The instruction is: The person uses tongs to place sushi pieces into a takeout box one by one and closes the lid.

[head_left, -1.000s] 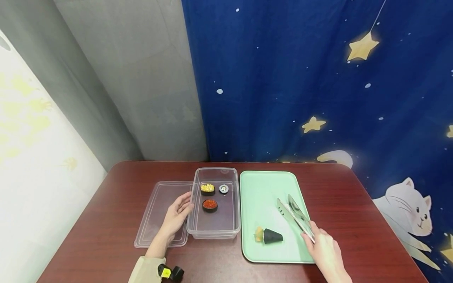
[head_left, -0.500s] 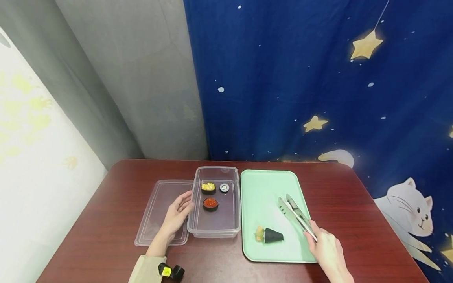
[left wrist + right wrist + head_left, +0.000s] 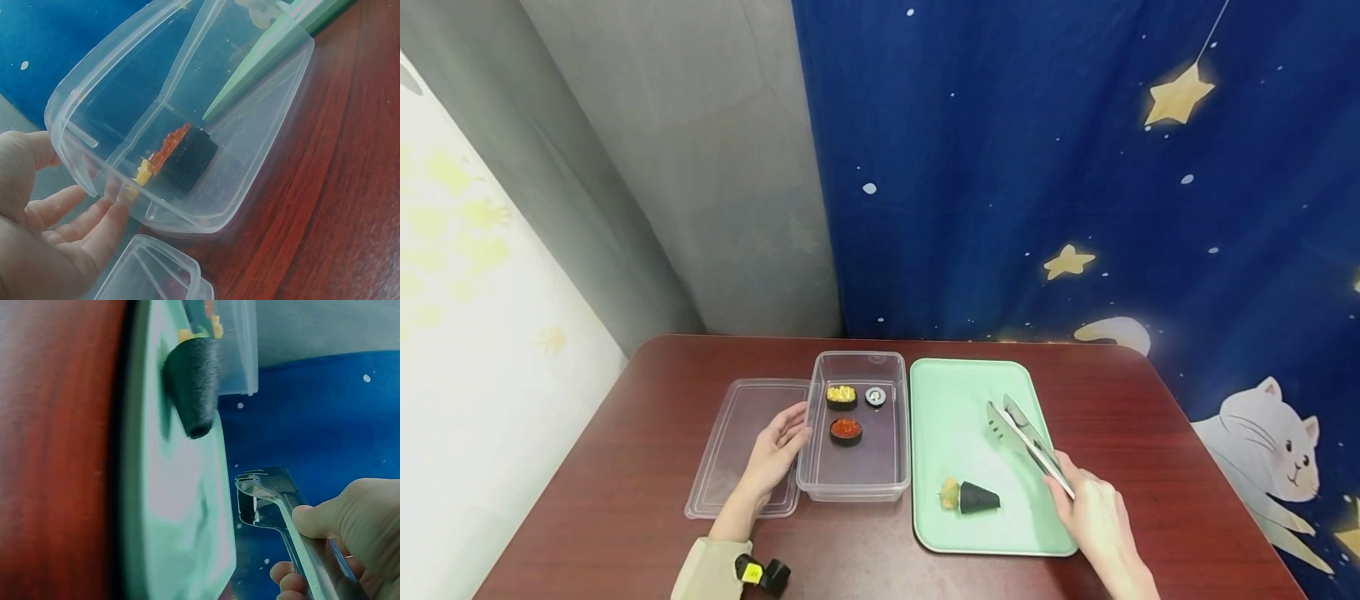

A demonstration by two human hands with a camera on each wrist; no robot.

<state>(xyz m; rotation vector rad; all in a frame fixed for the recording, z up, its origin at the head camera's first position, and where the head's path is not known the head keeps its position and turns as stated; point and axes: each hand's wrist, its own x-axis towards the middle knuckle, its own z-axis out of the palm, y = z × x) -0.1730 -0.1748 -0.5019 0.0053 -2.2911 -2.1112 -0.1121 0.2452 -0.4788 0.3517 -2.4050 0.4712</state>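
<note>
Tongs [image 3: 1037,456] are hanging over the pale green tray [image 3: 951,400], tips standing apart with nothing between them, while the right hand [image 3: 1099,508] is gripping them with curled fingers. Nearer the person than those tips, a black cone roll [image 3: 979,498] is lying on its side on the tray, its filled wide end facing the clear box [image 3: 853,491] and its narrow end pointing away. That taper is probably posing the greatest risk: tips closing on the narrow end could be sliding off, and pressure near the mouth could be loosening the filling. The left hand [image 3: 775,450] is resting fairly straight fingers against the box's side, just beside the lid [image 3: 737,454]; because it is touching rather than clasping, a knock from the tongs could be shifting the box. Inside, red-topped sushi [image 3: 846,431], yellow-topped sushi [image 3: 842,397] and a small round roll [image 3: 876,397] are sitting apparently loose, so any jolt could be tipping them.
</note>
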